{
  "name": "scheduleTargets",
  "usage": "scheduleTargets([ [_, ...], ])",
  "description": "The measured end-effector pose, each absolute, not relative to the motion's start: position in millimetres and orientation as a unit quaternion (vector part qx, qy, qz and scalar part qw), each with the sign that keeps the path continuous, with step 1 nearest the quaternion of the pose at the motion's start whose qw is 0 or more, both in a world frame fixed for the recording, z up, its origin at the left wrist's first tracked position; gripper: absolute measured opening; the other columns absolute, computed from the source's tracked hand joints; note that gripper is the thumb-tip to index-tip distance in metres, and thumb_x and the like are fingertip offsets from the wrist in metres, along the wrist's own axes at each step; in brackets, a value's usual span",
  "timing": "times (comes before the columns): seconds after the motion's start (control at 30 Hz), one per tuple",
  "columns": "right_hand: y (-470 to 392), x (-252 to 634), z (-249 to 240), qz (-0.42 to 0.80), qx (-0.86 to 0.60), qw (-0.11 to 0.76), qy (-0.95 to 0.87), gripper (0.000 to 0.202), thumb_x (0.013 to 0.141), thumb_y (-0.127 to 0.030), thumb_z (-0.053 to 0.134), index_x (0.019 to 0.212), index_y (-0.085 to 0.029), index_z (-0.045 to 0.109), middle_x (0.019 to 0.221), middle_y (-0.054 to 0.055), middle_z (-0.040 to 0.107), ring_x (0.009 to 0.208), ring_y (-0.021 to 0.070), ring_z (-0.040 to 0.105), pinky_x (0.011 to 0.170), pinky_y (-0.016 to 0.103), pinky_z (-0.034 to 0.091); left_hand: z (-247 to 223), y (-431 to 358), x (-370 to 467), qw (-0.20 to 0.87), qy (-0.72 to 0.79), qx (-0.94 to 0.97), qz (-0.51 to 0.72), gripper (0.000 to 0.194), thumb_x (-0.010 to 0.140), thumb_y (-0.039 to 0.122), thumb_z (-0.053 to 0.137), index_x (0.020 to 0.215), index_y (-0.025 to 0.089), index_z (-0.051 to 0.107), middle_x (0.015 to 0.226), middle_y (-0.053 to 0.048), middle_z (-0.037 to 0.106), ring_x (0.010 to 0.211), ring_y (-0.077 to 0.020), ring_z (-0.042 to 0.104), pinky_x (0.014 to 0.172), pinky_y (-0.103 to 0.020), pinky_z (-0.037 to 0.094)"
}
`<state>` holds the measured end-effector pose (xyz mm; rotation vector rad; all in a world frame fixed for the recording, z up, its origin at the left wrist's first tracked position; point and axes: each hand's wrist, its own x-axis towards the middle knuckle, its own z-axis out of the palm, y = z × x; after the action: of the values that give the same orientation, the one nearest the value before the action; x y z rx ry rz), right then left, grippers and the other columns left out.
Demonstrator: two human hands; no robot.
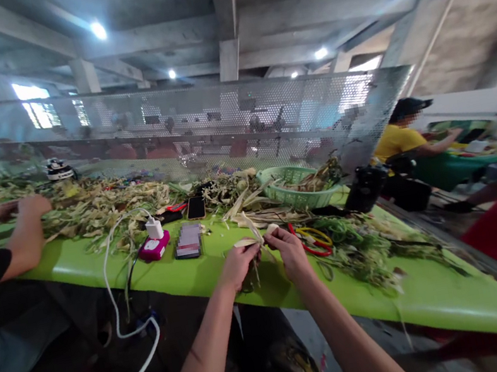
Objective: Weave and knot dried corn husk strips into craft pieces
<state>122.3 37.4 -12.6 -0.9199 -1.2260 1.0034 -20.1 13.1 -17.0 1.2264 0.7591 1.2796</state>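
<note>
My left hand (237, 266) is closed on pale dried leaves (252, 229), with the fingers pinched together above the front edge of the table. Close beside it, my right hand (290, 252) pinches the same dry bunch, near a small whitish piece at its fingertips. Some strips stick up between the hands and others hang below. Just right of my right hand lies a tool with red and yellow looped handles (319, 243). Past it are loose green, partly withered stems (360, 249).
Across the green tabletop (446, 298) lie heaps of dry leaves (111, 200). A green basket (297, 203), a phone (188, 240), a second phone (195, 208) and a magenta power socket (153, 246) with a white cable stand around. A co-worker's hands (31, 206) are at left; another person (401, 136) sits at right.
</note>
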Motion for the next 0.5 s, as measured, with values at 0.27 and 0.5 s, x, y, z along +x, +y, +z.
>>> scheduleTargets([
  [0.27, 32.3, 118.7, -12.9, 0.479, -0.390, 0.570, -0.542, 0.031, 0.067, -0.046, 0.075, 0.078, -0.019, 0.065, 0.067, 0.001, 0.062, 0.061, 0.0163, 0.054, 0.059, 0.029, 0.043, -21.4, 14.8, -15.5, 0.556, 0.331, 0.489, 0.585, 0.037, 0.076, 0.043, 0.068, 0.100, 0.016, 0.068, 0.092, -0.008, 0.070, 0.083, -0.0203, 0.061, 0.080, -0.031, 0.044],
  [0.5, 30.2, 119.3, -11.9, 0.458, -0.406, 0.576, -0.543, 0.034, 0.066, -0.052, 0.074, 0.069, -0.020, 0.064, 0.062, 0.002, 0.060, 0.058, 0.0168, 0.053, 0.055, 0.028, 0.040, -21.0, 16.5, -19.1, 0.560, 0.333, 0.530, 0.543, 0.032, 0.073, 0.043, 0.071, 0.088, 0.015, 0.067, 0.073, -0.003, 0.066, 0.072, -0.0170, 0.058, 0.070, -0.027, 0.043],
])
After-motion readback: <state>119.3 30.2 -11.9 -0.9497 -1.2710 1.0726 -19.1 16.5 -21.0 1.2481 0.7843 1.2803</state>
